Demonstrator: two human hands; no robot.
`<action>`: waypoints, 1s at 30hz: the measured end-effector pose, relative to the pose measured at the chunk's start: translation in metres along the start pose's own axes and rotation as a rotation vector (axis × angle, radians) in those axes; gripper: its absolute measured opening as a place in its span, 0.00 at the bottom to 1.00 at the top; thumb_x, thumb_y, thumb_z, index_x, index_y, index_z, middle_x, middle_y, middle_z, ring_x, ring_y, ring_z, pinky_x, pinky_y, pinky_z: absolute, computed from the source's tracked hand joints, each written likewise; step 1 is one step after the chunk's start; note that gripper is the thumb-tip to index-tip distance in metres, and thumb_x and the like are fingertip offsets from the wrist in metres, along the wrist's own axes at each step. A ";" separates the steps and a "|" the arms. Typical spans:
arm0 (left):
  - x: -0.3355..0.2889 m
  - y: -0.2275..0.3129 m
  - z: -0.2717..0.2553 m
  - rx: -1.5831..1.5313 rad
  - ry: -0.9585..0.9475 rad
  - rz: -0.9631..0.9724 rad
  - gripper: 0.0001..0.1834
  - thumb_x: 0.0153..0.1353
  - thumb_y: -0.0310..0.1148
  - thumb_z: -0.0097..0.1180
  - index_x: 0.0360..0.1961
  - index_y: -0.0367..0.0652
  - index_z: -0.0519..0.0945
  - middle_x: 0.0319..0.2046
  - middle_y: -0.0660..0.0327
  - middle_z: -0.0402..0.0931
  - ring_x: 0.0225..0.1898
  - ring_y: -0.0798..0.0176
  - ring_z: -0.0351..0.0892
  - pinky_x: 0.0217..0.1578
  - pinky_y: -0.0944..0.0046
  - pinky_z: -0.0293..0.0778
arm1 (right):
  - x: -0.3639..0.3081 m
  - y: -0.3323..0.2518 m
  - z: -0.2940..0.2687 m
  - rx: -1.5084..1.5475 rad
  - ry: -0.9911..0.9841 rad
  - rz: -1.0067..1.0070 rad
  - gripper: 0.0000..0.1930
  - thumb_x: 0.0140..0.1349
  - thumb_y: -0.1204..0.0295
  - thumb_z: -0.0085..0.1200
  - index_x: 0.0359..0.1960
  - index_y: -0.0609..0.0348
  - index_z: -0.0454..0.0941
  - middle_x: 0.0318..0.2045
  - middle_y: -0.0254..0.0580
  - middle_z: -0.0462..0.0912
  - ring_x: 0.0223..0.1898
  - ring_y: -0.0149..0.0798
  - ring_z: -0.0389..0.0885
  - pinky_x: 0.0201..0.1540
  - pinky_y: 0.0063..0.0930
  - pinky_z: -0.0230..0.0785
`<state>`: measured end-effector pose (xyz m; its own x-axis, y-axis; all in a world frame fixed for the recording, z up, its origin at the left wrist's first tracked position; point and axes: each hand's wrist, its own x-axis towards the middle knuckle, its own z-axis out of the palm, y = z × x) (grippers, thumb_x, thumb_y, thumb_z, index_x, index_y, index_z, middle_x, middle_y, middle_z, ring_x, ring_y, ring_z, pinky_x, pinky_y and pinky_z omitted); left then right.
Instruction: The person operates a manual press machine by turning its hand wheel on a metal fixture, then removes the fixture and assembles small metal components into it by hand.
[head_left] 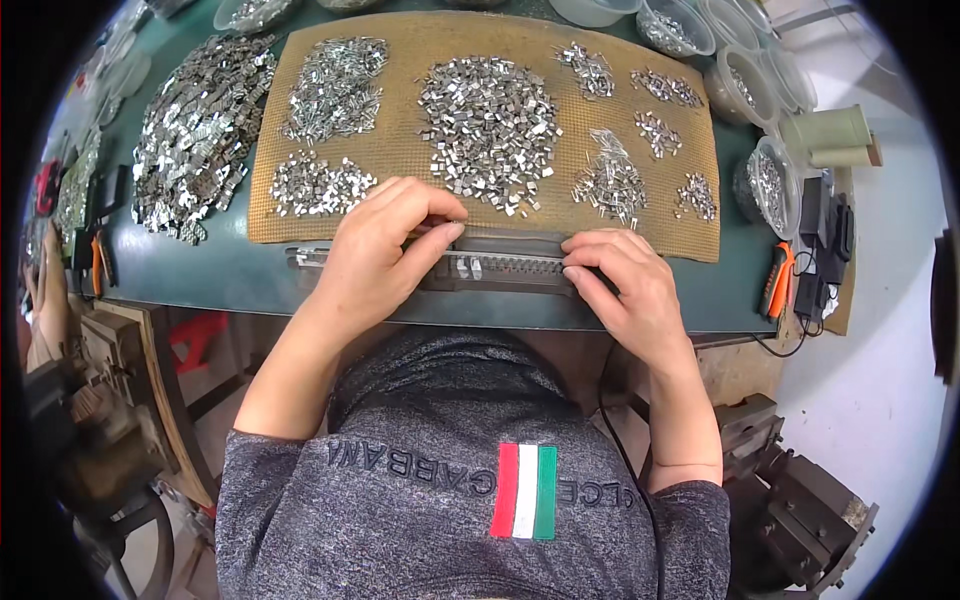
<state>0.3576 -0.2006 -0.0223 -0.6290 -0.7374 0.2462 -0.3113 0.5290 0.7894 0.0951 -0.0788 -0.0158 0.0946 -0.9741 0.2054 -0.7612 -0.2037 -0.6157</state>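
Grip: left hand (385, 245) pinched narrow above long, straight dark-grey rail (520, 267), held item indiscernible | right hand (628, 285) clasping rail's right part | tan, textured mat (402, 80) beyond

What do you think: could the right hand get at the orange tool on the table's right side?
Probably yes: nothing seems to stand between the right hand and the orange tool, just green table. The hand is at the rail, though, so it would likely have to leave that first.

At upper centre, bare mat (403, 72) leaves a lane between metal piles (490, 125), its lower end blocked by the left hand (385, 245).
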 end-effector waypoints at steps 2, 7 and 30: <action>-0.001 0.000 0.001 0.003 0.000 0.012 0.06 0.63 0.22 0.67 0.40 0.37 0.83 0.35 0.59 0.81 0.37 0.60 0.81 0.39 0.63 0.75 | -0.001 0.002 -0.001 0.014 0.013 -0.020 0.04 0.63 0.74 0.66 0.38 0.58 0.85 0.42 0.38 0.89 0.45 0.45 0.86 0.50 0.37 0.77; 0.000 -0.001 0.001 0.027 -0.007 0.039 0.06 0.63 0.23 0.68 0.39 0.38 0.83 0.33 0.59 0.81 0.37 0.60 0.81 0.39 0.62 0.75 | 0.008 0.006 0.000 0.053 0.036 0.021 0.05 0.64 0.73 0.66 0.41 0.57 0.86 0.41 0.39 0.89 0.40 0.46 0.87 0.45 0.37 0.78; 0.019 0.021 0.063 0.065 -0.169 0.267 0.07 0.59 0.28 0.69 0.39 0.42 0.86 0.38 0.61 0.81 0.44 0.52 0.80 0.45 0.55 0.77 | 0.021 0.008 0.004 -0.064 0.126 0.039 0.06 0.63 0.73 0.66 0.38 0.56 0.81 0.34 0.39 0.85 0.30 0.47 0.85 0.33 0.39 0.77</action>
<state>0.2944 -0.1770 -0.0368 -0.8023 -0.4919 0.3382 -0.1611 0.7240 0.6708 0.0936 -0.1009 -0.0190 -0.0140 -0.9603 0.2785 -0.8024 -0.1554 -0.5762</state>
